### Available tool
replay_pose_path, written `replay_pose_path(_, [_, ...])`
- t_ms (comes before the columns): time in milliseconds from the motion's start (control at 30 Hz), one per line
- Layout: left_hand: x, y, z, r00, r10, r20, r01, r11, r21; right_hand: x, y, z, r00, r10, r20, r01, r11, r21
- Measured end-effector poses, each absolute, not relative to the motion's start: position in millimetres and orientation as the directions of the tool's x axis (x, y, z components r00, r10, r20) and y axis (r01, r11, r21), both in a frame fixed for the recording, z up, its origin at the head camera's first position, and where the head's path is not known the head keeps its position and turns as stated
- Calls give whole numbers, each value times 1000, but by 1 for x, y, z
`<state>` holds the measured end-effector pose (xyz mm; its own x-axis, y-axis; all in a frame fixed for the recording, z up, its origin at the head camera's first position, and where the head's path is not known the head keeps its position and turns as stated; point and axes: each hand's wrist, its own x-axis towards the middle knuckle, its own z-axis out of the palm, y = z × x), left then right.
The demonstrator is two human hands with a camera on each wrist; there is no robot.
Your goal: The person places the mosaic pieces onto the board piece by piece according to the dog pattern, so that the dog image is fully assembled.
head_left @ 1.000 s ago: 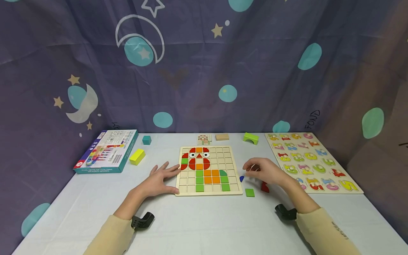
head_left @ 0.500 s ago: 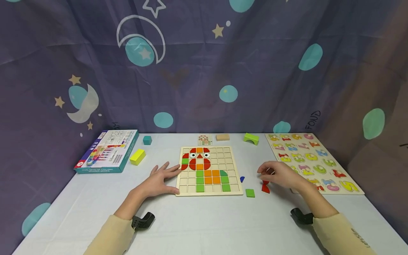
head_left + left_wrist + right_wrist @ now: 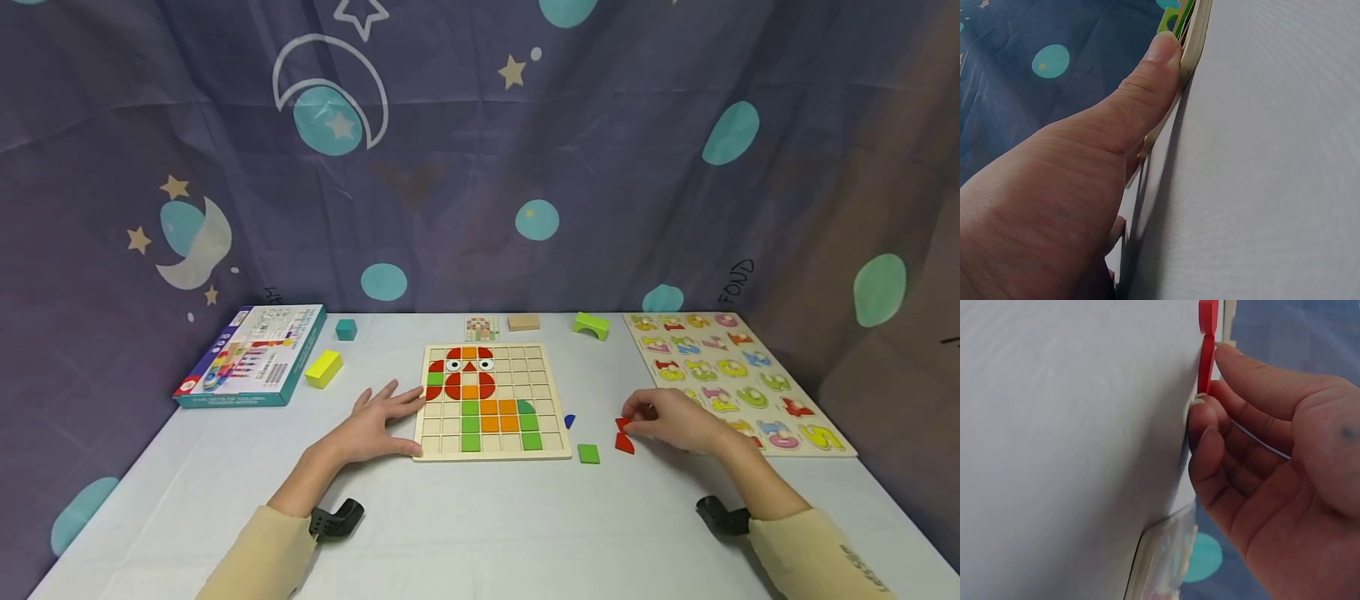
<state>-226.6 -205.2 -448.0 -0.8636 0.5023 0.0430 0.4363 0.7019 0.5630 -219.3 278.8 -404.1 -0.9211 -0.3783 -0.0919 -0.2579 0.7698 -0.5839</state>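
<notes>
My left hand point(image 3: 378, 423) rests at the left side of a wooden grid board point(image 3: 431, 425), fingers spread along its edge and thumb point(image 3: 1163, 56) at the near corner. Red, orange and green tiles on the board form a bird figure with two eye tiles. To the right of the board, my right hand point(image 3: 671, 421) pinches a small red tile point(image 3: 1206, 365) between thumb and fingertips, low at the table. A second red tile point(image 3: 625, 443), shaped like a quarter circle, lies right against it on the near side.
A green square tile point(image 3: 588, 454) and a blue tile point(image 3: 570, 422) lie right of the board. A number puzzle point(image 3: 817, 421) is at the right, a box point(image 3: 251, 354) at the left. Behind stand a pattern card point(image 3: 482, 328), a wooden block point(image 3: 523, 322) and a green arch point(image 3: 591, 325).
My right hand has moved right and toward me from beside the blue tile, and its fingers have come down onto the farther red tile. The left hand stays in place.
</notes>
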Motion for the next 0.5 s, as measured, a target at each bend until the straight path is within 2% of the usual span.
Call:
replay_pose_path(300, [-226,-205,-447,-860,508,49,443,697,564,-224,262,-405,-914,-400,-63,-310,792,-526])
replay_pose_path(500, [-226,-205,-446,-859,509,47,444,697,563,-225,258,-403,-917,-389,-88,-296,812,-504])
